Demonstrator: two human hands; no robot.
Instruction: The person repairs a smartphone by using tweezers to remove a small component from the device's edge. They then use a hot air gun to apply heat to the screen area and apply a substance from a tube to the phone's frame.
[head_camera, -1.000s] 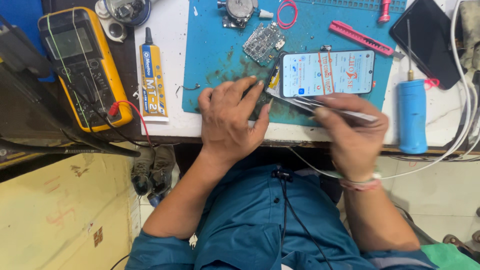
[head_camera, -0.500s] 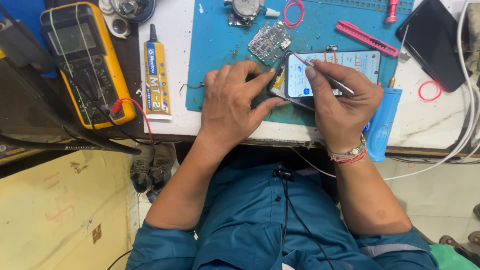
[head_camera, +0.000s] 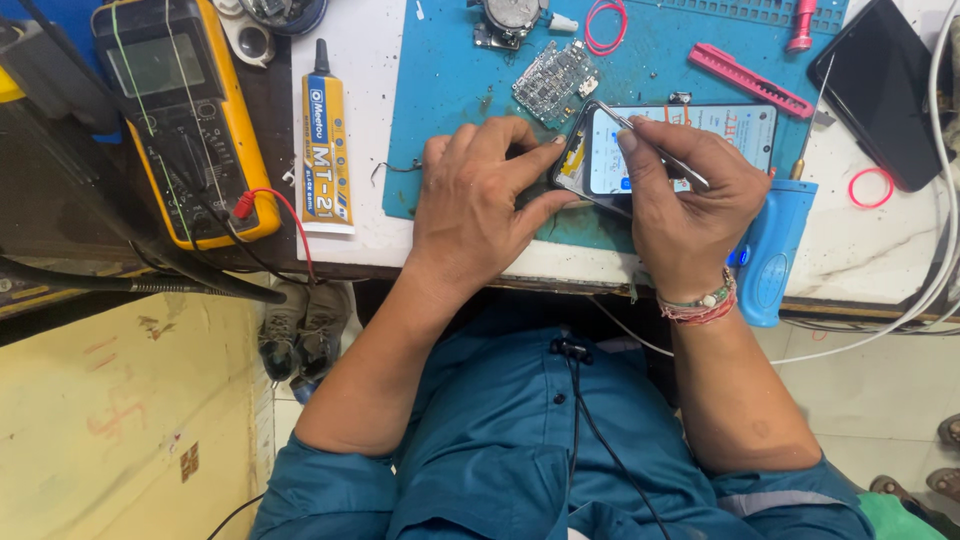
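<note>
A white bench (head_camera: 860, 265) carries a blue mat (head_camera: 450, 80) at its middle, with a yellow floor and a pair of shoes (head_camera: 305, 325) visible below its near edge. On the mat lies a phone (head_camera: 680, 140), its screen lit. The left hand (head_camera: 480, 205) rests spread over the phone's left end, fingers pressing its edge. The right hand (head_camera: 680, 200) pinches tweezers (head_camera: 655, 150), their tip at the phone's upper left corner. A circuit board (head_camera: 555, 80) sits just above the phone; a pink tool (head_camera: 750, 80) and a red ring (head_camera: 605, 22) lie farther up the mat. A glue tube (head_camera: 327, 140) and a yellow multimeter (head_camera: 185, 120) lie left of the mat; a blue tool (head_camera: 770, 250) lies right of the hand, partly hidden by it. A dark phone (head_camera: 880, 90) is cut off at the top right. What lies under the left palm cannot be seen.
</note>
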